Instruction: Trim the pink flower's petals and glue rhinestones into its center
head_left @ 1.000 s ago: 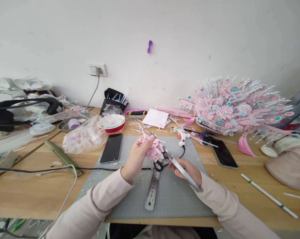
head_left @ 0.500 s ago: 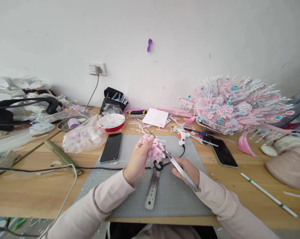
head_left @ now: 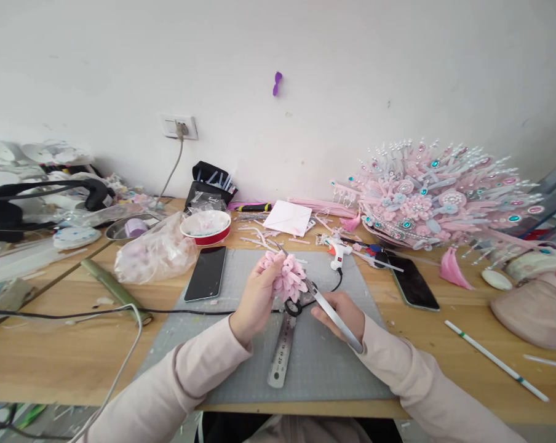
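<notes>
My left hand pinches a pink fluffy flower with many looped petals above the grey cutting mat. In my right hand is a long, slim silver tool that looks like tweezers. Its pointed end reaches up to the left, across or behind the flower's right side; whether the tips touch the petals I cannot tell. Just under the flower is a black ring, partly hidden. A steel ruler lies below it on the mat.
A white glue gun lies at the mat's upper right. Phones flank the mat. A beaded pink headdress stands at the back right. A red-and-white bowl and plastic bag sit left. A black cable crosses leftward.
My right hand and the tool have shifted slightly left and down. The flower has turned or moved a little; my left hand keeps its hold.
</notes>
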Demonstrator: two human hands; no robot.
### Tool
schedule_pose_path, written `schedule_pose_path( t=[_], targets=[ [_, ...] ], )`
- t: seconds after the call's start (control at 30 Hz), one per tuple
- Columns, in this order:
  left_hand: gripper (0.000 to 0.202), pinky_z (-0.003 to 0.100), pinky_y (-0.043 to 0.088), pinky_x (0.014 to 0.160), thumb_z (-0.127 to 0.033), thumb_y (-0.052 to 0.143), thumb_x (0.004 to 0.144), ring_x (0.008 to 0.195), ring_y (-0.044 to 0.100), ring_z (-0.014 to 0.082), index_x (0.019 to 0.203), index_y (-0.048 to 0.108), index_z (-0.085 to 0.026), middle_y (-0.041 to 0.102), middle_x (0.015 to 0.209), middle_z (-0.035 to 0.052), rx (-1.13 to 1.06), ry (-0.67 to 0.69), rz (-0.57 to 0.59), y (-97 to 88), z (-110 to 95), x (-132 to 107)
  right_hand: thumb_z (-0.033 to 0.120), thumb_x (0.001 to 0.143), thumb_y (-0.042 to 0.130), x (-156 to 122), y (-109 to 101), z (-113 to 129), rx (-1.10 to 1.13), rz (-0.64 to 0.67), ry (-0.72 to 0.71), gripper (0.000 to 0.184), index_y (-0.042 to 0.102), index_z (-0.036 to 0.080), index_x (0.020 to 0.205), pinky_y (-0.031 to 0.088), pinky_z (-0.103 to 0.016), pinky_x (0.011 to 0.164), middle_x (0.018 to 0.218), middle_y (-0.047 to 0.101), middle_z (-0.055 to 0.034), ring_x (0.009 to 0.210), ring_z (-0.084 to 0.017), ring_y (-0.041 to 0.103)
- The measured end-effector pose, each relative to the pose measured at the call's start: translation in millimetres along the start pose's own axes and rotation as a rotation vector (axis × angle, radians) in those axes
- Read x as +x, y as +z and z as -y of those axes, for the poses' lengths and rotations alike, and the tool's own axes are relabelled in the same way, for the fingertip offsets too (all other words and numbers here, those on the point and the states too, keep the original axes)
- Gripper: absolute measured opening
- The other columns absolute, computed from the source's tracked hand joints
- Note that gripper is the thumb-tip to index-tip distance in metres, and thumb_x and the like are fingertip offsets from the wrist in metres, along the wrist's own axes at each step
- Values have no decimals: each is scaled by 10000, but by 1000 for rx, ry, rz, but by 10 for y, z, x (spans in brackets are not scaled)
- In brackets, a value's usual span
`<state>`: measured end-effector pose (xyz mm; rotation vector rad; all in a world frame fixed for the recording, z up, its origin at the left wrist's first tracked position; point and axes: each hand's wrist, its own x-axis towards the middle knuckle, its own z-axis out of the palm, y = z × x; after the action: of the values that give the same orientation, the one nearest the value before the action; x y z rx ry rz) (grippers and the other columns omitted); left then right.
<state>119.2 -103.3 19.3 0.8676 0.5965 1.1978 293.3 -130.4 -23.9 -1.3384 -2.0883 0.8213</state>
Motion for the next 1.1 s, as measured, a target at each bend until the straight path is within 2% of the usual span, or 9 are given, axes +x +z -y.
schedule_pose_path(
  t=[0.13,0.23,0.33,0.4,0.5,0.6,0.73,1.1],
  targets=[
    [234,207,417,470,-391,565,774,486,535,90,723,548,-164,607,632,-7,2,-12,30,2,-20,2,522,753,438,17,10,-31,37,7,7,435,308,202,490,167,-227,430,484,226,63,456,-61,225],
    [218,209,419,482,-373,569,775,494,540,91,720,550,-163,615,637,-3,3,-9,20,-11,-29,20,662,725,399,10,-7,-57,70,27,-6,519,360,190,515,186,-218,417,477,268,62,447,-60,248],
    [208,208,424,505,-360,592,759,510,549,91,718,564,-158,618,631,-5,12,-4,-6,-25,-33,41,804,658,310,-35,-52,-36,186,69,-50,670,484,157,650,260,-221,413,525,397,33,449,-72,317],
    [203,204,428,524,-354,617,738,530,558,90,718,573,-157,619,631,-11,14,-1,-19,-28,-37,50,836,640,253,-82,-86,0,285,98,-105,777,538,132,801,311,-227,426,624,490,-10,468,-79,362],
    [187,195,430,541,-340,626,734,560,567,87,735,572,-161,620,652,-19,21,12,-30,-30,-40,48,792,702,221,-147,-122,50,355,110,-154,782,553,139,977,384,-243,505,764,548,-56,565,-108,451],
    [172,190,432,559,-323,625,740,585,571,85,750,564,-163,625,679,-19,47,37,-47,-38,-32,42,760,735,215,-178,-137,70,372,116,-170,757,557,159,1043,413,-261,573,799,557,-64,659,-135,493],
    [175,192,422,542,-328,607,755,564,559,84,734,553,-163,620,663,-18,97,48,-38,-55,-14,44,751,744,222,-190,-145,79,347,149,-170,745,553,165,1064,382,-255,522,808,551,-59,583,-115,437],
    [193,202,417,496,-341,621,735,522,553,97,712,545,-166,613,616,-17,113,38,-46,-38,-39,17,732,765,232,-197,-125,60,278,108,-201,720,540,144,1044,401,-268,556,803,542,-58,600,-122,449]
  ],
)
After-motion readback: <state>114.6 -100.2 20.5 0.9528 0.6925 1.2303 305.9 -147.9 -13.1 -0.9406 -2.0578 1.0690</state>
